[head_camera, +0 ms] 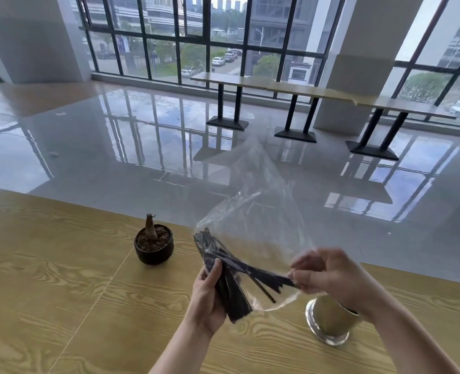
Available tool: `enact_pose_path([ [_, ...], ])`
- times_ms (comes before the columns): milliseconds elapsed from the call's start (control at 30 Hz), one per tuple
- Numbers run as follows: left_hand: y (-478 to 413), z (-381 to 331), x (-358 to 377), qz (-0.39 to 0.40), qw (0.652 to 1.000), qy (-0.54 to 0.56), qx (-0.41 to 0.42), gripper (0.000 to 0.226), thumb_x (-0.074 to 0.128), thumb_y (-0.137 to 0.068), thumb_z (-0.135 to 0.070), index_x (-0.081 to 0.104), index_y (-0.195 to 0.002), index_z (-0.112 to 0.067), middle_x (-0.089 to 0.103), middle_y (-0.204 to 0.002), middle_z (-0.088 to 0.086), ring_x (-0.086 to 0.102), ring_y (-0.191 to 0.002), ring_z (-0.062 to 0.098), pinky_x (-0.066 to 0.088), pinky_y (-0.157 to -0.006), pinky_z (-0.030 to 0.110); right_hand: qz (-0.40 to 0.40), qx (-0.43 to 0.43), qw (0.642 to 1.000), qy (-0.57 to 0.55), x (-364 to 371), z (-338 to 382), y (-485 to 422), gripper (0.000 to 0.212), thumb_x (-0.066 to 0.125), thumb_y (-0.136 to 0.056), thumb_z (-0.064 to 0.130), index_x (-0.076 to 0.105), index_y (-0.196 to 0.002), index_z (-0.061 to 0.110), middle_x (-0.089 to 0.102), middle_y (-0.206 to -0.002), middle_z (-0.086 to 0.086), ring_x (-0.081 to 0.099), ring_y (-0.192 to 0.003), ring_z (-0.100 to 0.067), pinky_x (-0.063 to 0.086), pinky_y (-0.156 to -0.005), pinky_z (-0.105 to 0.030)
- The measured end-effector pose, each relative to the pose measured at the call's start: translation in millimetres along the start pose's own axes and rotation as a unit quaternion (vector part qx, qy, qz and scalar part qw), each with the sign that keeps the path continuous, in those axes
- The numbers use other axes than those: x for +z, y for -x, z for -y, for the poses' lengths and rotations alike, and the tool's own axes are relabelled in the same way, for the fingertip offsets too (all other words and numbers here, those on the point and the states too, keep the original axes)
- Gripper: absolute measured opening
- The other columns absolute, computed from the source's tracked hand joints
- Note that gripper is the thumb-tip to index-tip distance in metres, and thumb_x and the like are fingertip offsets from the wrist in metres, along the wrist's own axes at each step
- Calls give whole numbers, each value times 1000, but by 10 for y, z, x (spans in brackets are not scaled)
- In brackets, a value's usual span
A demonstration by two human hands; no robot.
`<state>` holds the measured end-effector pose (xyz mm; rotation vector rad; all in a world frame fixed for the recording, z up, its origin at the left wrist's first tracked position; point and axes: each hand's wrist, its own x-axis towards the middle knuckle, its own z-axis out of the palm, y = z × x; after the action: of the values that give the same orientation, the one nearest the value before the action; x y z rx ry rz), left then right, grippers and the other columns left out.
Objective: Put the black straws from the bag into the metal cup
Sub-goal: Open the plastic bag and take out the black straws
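The metal cup (328, 319) stands beneath the right hand (328, 273), its inside hidden. The left hand (207, 298) grips the black straws (231, 268), seemingly through the clear bag (256, 211); the right hand pinches their tips. Farther off, a pot (154, 249) holds soil.

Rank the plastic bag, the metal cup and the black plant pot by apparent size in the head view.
1. plastic bag, clearly largest.
2. metal cup and black plant pot: similar; the cup looks slightly bigger, but sits nearer the camera, so unranked.
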<state>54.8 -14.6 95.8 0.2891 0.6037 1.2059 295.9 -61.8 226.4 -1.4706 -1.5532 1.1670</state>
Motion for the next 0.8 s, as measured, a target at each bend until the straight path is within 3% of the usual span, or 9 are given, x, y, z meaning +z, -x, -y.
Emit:
enact_pose_path([
  [133, -38, -68, 38, 24, 1000, -12, 5, 40, 73, -88, -25, 64, -122, -6, 69, -113, 21, 68, -99, 34, 55, -91, 48, -77, -47, 996, -3, 85, 7, -37, 17, 80, -81, 5, 78, -83, 22, 77, -73, -11, 74, -67, -28, 60, -60, -30],
  [233, -13, -133, 7, 69, 996, -55, -21, 52, 82, -80, -23, 61, -124, -4, 68, -115, 24, 69, -99, 36, 58, -84, 46, -157, -116, 981, -7, 63, 91, -74, 23, 80, -80, 3, 77, -81, 25, 78, -75, -6, 75, -67, -20, 60, -59, -26],
  [333, 20, -134, 41, 100, 994, -42, -22, 54, 85, -75, -12, 60, -122, -5, 67, -106, 24, 70, -88, 34, 59, -77, 44, -158, -145, 975, -51, -6, 202, -69, 16, 82, -73, 18, 78, -87, 23, 80, -86, -6, 77, -79, -23, 63, -68, -31],
  [433, -14, -116, 78, 71, 997, -33, 8, 51, 80, -74, -9, 60, -120, -5, 67, -103, 21, 69, -83, 29, 60, -74, 41, -108, -185, 952, -218, -133, 169, -16, 36, 86, -76, 25, 74, -107, 11, 76, -106, -18, 73, -102, -35, 60, -90, -44],
  [500, -8, -150, 115, 84, 996, -7, 13, 43, 81, -73, -10, 66, -113, -8, 69, -101, 20, 71, -84, 29, 60, -75, 42, -83, -165, 943, -277, -81, 99, 6, 41, 79, -79, 25, 70, -117, 12, 72, -120, -18, 68, -113, -34, 57, -96, -45],
  [600, -19, -185, 139, 106, 994, 8, 18, 54, 93, -62, -15, 70, -111, -11, 71, -106, 18, 71, -93, 31, 59, -84, 48, -102, -115, 980, -125, 108, 21, -38, 25, 75, -81, 33, 77, -104, 24, 77, -111, -6, 72, -107, -31, 61, -85, -33],
  [733, -32, -208, 163, 191, 980, 45, 17, 68, 82, -78, -10, 50, -138, -18, 64, -127, 18, 63, -111, 35, 48, -96, 53, -175, -218, 951, -131, 85, 196, -47, 31, 78, -83, 42, 79, -100, 16, 80, -98, -8, 77, -92, -29, 62, -79, -32],
  [800, -14, -231, 191, 208, 977, 47, 8, 63, 77, -83, -8, 48, -139, -14, 63, -129, 21, 63, -115, 36, 53, -92, 50, -155, -230, 960, -37, 31, 290, -59, 19, 79, -80, 35, 80, -96, 25, 81, -91, 0, 78, -86, -21, 62, -78, -27],
])
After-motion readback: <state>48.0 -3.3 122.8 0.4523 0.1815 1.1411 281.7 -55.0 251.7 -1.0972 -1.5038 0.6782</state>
